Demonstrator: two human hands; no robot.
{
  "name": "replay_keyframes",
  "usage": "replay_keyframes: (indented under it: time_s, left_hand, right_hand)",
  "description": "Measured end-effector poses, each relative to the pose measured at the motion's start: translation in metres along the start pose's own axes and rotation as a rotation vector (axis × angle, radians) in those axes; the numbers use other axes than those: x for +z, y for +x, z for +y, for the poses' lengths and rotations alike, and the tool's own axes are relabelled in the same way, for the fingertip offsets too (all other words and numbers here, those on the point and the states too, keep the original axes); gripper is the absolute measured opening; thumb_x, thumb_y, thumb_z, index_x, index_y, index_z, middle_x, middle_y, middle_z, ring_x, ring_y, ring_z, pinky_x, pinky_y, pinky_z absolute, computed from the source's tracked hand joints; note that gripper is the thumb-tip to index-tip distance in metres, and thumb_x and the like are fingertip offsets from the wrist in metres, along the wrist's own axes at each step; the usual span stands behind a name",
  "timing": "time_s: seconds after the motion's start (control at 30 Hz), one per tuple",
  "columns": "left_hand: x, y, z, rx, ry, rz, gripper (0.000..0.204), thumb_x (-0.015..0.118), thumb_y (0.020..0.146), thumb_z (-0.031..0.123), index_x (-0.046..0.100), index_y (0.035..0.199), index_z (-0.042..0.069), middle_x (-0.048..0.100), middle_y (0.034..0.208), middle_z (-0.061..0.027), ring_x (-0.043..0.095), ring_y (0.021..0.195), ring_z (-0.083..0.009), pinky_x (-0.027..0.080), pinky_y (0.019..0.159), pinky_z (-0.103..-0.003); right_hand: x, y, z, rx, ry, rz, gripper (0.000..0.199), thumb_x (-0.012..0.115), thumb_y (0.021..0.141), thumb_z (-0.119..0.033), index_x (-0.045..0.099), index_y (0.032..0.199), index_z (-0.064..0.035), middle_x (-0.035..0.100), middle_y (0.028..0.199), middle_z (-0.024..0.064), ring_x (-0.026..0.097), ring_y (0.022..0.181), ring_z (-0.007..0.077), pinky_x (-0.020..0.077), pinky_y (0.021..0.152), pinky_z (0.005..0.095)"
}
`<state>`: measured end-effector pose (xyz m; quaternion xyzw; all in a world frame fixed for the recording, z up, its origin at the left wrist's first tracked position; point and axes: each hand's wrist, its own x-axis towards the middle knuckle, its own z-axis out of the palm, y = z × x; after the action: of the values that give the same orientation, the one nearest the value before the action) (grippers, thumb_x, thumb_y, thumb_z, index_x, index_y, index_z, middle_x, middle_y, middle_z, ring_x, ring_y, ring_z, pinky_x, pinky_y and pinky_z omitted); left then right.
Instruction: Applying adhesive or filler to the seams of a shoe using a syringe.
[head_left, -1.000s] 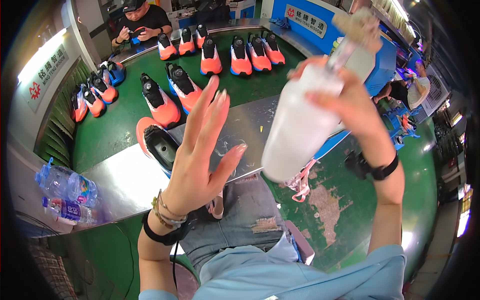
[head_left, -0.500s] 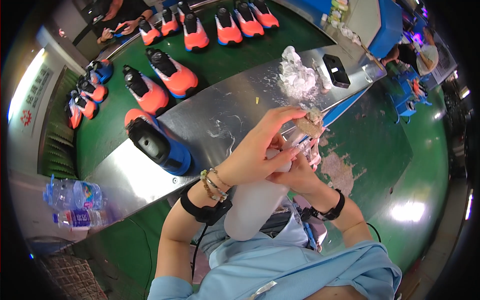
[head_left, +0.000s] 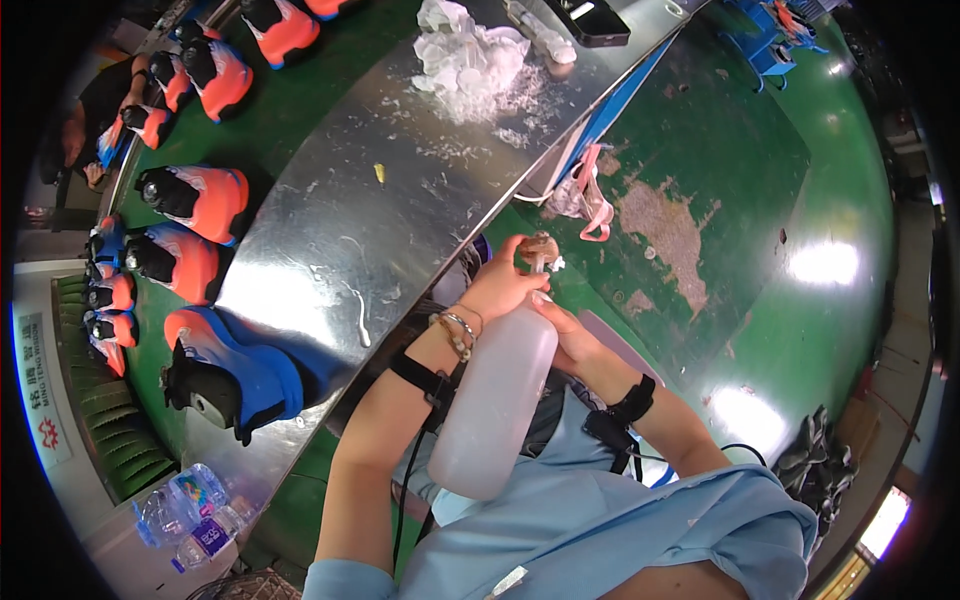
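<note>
A white translucent plastic squeeze bottle hangs tilted over my lap, its top pointing away from me. My left hand is closed at the narrow neck, with fingers up against a brownish, crusted clump at the tip. Around the bottle's shoulder wraps my right hand, its thumb laid on the top; part of its fingers is hidden behind the bottle. On the metal bench's near left edge rests a blue, orange and black shoe, apart from both hands.
Several orange-and-black shoes stand on the green surface beyond the metal bench. Crumpled white tissue, a white tube and a black phone lie at its far end. Plastic bottles sit lower left; pink straps hang beside the bench.
My view has swung to the right, so the bench and shoes appear farther left. Both hands have come away from the bench with the bottle, now lower and nearer my body.
</note>
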<state>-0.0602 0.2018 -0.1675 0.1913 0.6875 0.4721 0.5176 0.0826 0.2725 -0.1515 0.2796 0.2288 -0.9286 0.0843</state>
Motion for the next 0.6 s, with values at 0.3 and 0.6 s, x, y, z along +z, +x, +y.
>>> replay_keyframes:
  time_s: [0.3, 0.6]
  left_hand:
    - [0.006, 0.008, -0.028, -0.038, 0.331, 0.115, 0.069, 0.065, 0.075, 0.016, 0.029, 0.13, -0.002, 0.063, 0.1, -0.0179, 0.064, 0.085, -0.0196, 0.048, 0.075, -0.03]
    - [0.016, -0.013, -0.014, -0.264, 0.027, -0.044, 0.081, 0.073, 0.065, 0.03, 0.036, 0.128, -0.003, 0.053, 0.117, -0.0228, 0.055, 0.107, -0.0292, 0.043, 0.089, -0.034]
  right_hand:
    - [-0.089, 0.055, -0.046, 0.199, -0.382, 0.26, 0.072, 0.034, 0.081, -0.07, 0.044, 0.118, -0.0083, 0.052, 0.095, 0.0058, 0.051, 0.084, 0.015, 0.0451, 0.073, 0.0346]
    - [-0.08, 0.092, -0.055, 0.326, -0.422, -0.119, 0.026, 0.052, 0.09, -0.028, 0.048, 0.106, -0.007, 0.055, 0.086, 0.0027, 0.054, 0.067, 0.007, 0.0451, 0.05, 0.019]
